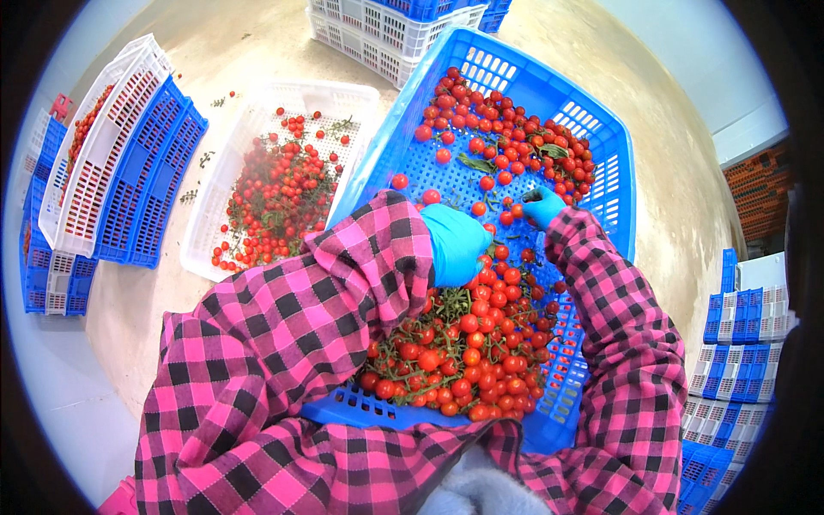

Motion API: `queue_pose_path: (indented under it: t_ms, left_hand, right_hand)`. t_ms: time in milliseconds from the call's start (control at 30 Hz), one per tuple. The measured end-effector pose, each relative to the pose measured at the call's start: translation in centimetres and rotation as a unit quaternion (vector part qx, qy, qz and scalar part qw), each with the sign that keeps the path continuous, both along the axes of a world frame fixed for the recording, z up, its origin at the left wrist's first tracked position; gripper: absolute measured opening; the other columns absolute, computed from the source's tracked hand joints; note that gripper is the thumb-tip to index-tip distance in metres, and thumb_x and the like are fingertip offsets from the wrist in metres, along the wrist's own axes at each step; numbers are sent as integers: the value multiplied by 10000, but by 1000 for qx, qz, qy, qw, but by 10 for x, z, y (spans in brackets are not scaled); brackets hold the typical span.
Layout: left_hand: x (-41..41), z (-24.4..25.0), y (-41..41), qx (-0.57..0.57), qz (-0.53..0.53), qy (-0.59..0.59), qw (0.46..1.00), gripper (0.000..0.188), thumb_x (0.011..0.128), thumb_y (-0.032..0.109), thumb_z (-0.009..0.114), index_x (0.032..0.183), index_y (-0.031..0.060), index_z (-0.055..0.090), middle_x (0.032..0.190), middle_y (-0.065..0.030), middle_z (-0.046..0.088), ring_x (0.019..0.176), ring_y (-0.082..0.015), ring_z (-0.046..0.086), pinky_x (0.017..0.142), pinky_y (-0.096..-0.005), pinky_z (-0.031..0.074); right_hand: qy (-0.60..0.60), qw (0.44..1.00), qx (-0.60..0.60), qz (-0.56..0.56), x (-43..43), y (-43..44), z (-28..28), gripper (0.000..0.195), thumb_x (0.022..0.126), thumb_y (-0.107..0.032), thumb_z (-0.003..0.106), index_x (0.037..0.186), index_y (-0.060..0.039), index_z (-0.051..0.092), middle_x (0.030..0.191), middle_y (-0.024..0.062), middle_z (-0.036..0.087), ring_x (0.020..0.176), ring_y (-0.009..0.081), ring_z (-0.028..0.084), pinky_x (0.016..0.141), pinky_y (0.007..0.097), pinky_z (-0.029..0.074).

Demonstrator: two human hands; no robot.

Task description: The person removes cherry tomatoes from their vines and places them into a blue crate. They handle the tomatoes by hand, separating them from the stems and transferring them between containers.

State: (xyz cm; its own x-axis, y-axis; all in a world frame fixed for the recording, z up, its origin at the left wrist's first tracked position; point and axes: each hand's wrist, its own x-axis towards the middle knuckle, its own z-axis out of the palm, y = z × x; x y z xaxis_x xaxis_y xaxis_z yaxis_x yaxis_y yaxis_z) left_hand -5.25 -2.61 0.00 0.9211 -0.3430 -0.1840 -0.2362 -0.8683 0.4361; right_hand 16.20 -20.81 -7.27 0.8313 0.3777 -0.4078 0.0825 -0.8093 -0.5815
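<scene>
A large blue plastic crate (418, 161) stands before me with cherry tomatoes in two heaps. The near heap (489, 347) still has many green stems, with a tangle of bare stems (447, 304) on it. Across the crate, the far heap (515, 129) is mostly loose red fruit with a few leaves. My left hand (457, 244), in a blue glove, curls down over the far edge of the near heap; its fingertips are mostly hidden. Between the heaps is my right hand (544, 207), also gloved, fingers bent beside a few loose tomatoes. Whether either hand grips anything is unclear.
Left of the blue crate, a white crate (212, 238) on the floor holds tomatoes and stems. Stacked white and blue crates (138, 167) stand at far left, others (399, 38) at the back, more (740, 360) at right. Stem scraps (188, 196) litter the concrete floor.
</scene>
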Motion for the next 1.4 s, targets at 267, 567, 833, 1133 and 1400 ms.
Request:
queue_pose_path:
  t_ms: [267,567,833,1133,1400]
  left_hand:
    - [0,17,-1,-201,141,-60,967,519,802,296,567,1253,96,407,965,-177,588,812,-298,598,708,-379,477]
    - [0,18,-2,-271,132,-103,948,476,784,284,612,1207,117,470,868,-128,619,741,-238,611,678,-323,483]
    - [-3,24,-1,-162,179,-150,959,463,777,321,606,1178,117,498,829,-87,635,727,-203,623,636,-329,485]
    - [-3,32,-5,-215,185,-60,957,408,755,456,606,866,64,624,760,-98,632,696,-228,619,633,-337,475]
    - [-5,26,-8,-141,176,-118,967,271,794,370,567,872,117,629,773,-112,617,680,-278,602,610,-366,468]
  right_hand:
    - [478,774,414,-37,-81,-10,82,441,680,-78,486,1121,-67,493,900,97,539,498,181,467,355,250,345]
    - [542,668,509,-28,-115,-3,91,478,721,-132,456,1193,-57,455,1139,132,482,592,202,472,410,279,379]
    - [524,705,478,23,-117,0,92,510,754,-124,442,1257,-63,377,1045,95,503,595,155,455,395,250,363]
    - [376,768,516,-39,-127,12,97,433,751,-59,479,1174,-93,391,992,70,513,599,122,499,396,217,388]
    - [378,780,499,-12,-144,18,95,424,811,-138,506,1210,-129,364,899,50,535,519,102,496,370,205,390]
